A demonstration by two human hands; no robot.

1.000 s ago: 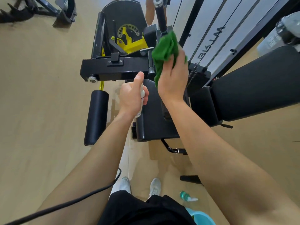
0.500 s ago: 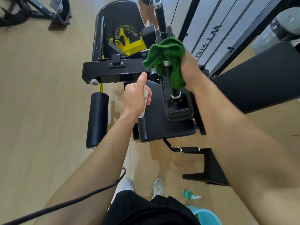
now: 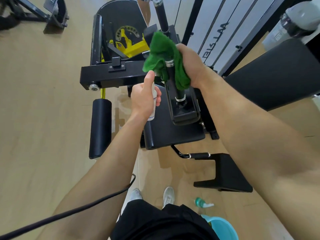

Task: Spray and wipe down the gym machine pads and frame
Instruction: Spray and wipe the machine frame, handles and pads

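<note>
Head view. Wiping upright handle with green cloth, clenched in right hand; gripping spray bottle in left hand. Roller pad, seat pad probably outstanding.

Gym: padded exercise machine with roller pad, cable-stack frame, wood-look floor

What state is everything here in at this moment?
Green cloth: bunched, wrapped round the handle, gripped.
Handle: top wrapped in cloth, lower part bare.
Spray bottle: held upright.
Green bottle: lying on its side on the floor.
Blue bucket: standing, partly out of view.
</note>
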